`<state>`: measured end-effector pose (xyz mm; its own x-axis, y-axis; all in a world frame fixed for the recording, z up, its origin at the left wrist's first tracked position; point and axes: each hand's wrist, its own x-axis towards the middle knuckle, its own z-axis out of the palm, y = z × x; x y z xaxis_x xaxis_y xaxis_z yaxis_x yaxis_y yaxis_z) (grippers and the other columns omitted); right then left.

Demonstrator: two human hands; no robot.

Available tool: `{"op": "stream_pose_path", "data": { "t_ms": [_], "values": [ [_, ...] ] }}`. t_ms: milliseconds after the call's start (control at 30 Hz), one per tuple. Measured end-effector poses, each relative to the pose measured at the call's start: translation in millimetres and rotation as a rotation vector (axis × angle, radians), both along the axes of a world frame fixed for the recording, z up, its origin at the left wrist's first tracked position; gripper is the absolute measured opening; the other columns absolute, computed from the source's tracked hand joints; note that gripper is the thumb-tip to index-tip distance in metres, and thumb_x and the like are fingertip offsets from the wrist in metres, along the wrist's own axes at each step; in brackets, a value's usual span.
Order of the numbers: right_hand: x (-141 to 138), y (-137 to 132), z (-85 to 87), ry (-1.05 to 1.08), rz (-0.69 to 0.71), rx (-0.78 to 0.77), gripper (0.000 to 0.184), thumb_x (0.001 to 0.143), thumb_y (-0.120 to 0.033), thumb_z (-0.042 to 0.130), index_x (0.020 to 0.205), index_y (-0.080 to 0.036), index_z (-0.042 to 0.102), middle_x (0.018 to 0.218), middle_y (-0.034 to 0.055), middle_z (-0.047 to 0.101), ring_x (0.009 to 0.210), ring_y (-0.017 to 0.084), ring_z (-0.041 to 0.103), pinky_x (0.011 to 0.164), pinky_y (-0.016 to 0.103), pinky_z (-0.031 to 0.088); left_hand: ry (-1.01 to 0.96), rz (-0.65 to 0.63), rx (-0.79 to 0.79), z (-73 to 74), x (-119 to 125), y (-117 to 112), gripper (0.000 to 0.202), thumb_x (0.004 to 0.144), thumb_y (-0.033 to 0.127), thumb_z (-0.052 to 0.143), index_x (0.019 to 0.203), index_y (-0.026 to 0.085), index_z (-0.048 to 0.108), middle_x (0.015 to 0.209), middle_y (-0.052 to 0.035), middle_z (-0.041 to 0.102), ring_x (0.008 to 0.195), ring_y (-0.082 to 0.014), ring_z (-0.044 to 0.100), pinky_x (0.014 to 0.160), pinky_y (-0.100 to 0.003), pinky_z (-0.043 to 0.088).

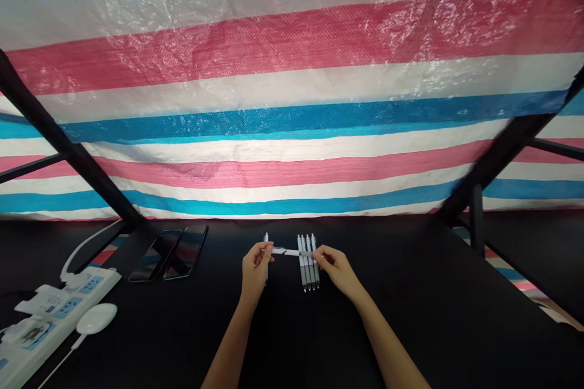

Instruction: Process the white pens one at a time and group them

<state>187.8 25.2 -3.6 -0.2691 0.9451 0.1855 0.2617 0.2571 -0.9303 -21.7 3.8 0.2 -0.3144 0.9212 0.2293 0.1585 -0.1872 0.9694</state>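
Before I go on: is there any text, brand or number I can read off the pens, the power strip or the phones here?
None can be read.
Pen held crosswise by left hand and right hand: dark marks, too small to read.
Four pens lying on the table: no print legible.
Power strip: a small label, blurred.
Two phones: screens dark, only reflections.

lit: bright, glare on tarp (292, 73) | table (410, 316) dim | edges warped
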Motion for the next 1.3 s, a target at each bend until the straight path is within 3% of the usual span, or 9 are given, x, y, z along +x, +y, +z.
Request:
{"op": "stream_pose_path", "data": {
  "t_ms": [100,233,333,433,500,633,833,1033,1300],
  "values": [
    [0.3,0.5,-0.8,0.004,-0.02,-0.024,0.051,0.089,-0.053,0.034,0.062,-0.016,0.057,0.054,-0.0015,0.044,0.052,0.012,0.041,0.052,0.024,0.031,0.023,-0.012,-0.001,-0.3,1.2,-0.7,0.031,0.075,0.044,0.058,0.084,0.015,0.067,0.057,-0.0007,0.058,0.056,-0.0144,0.059,0.051,-0.023,0.044],
    [3.9,2.6,-2.6,0.061,-0.011,-0.026,0.035,0.081,-0.05,0.053,0.095,-0.019,0.06,0.063,-0.003,0.046,0.056,0.012,0.042,0.053,0.023,0.033,0.027,0.004,-0.003,-3.5,0.5,1.2,0.03,0.076,0.043,0.058,0.083,0.015,0.067,0.059,-0.0009,0.059,0.058,-0.014,0.059,0.053,-0.023,0.044],
    [5.0,2.4,-2.2,0.031,0.009,-0.008,0.029,0.081,-0.047,0.055,0.08,-0.018,0.058,0.062,-0.0036,0.044,0.056,0.012,0.041,0.053,0.023,0.032,0.016,0.022,-0.005,-4.8,-0.1,2.5,0.03,0.075,0.044,0.058,0.082,0.016,0.067,0.059,-0.0007,0.06,0.057,-0.014,0.059,0.053,-0.023,0.044],
    [3.7,1.5,-1.5,-0.015,0.005,-0.019,0.042,0.088,-0.048,0.041,0.061,-0.017,0.051,0.058,-0.0021,0.045,0.055,0.012,0.041,0.053,0.024,0.031,0.02,0.017,-0.019,-4.2,0.8,2.6,0.031,0.075,0.045,0.058,0.082,0.015,0.067,0.056,-0.0001,0.058,0.055,-0.0139,0.058,0.05,-0.022,0.042],
    [3.0,1.4,-1.2,-0.009,-0.007,-0.028,0.043,0.089,-0.048,0.037,0.065,-0.017,0.053,0.059,-0.0017,0.046,0.055,0.012,0.042,0.054,0.025,0.032,0.02,0.015,-0.023,-3.7,1.6,2.6,0.032,0.075,0.045,0.058,0.083,0.015,0.067,0.056,0.0001,0.058,0.055,-0.0138,0.058,0.05,-0.022,0.042],
    [3.4,1.0,0.3,0.024,-0.002,-0.027,0.029,0.082,-0.047,0.053,0.089,-0.019,0.058,0.062,-0.0038,0.043,0.056,0.012,0.04,0.053,0.023,0.032,0.019,0.022,-0.022,-4.2,1.2,2.7,0.032,0.075,0.045,0.057,0.082,0.015,0.066,0.06,-0.0009,0.059,0.057,-0.0139,0.058,0.053,-0.023,0.044],
    [1.6,-2.1,3.0,-0.082,-0.001,-0.018,0.043,0.09,-0.047,0.038,0.06,-0.018,0.05,0.057,-0.0023,0.046,0.055,0.012,0.043,0.054,0.024,0.032,0.072,-0.005,-0.035,-5.8,1.1,1.3,0.034,0.078,0.045,0.054,0.087,0.015,0.066,0.057,-0.0003,0.056,0.056,-0.0141,0.057,0.049,-0.022,0.039],
    [1.2,-2.2,3.2,-0.044,-0.003,-0.004,0.03,0.085,-0.046,0.048,0.081,-0.018,0.059,0.061,-0.0033,0.045,0.056,0.012,0.042,0.053,0.023,0.032,0.033,0.023,-0.033,-4.4,1.0,2.1,0.034,0.075,0.047,0.056,0.083,0.015,0.066,0.057,-0.0004,0.057,0.057,-0.0143,0.058,0.052,-0.023,0.041],
    [-1.1,-3.0,5.1,-0.112,-0.033,-0.016,0.048,0.09,-0.049,0.035,0.053,-0.019,0.042,0.052,-0.0036,0.039,0.051,0.011,0.038,0.052,0.024,0.028,0.045,-0.026,-0.015,-5.2,3.0,0.7,0.033,0.077,0.045,0.055,0.086,0.015,0.066,0.054,0.0004,0.056,0.051,-0.0125,0.053,0.046,-0.022,0.036]
  ]
}}
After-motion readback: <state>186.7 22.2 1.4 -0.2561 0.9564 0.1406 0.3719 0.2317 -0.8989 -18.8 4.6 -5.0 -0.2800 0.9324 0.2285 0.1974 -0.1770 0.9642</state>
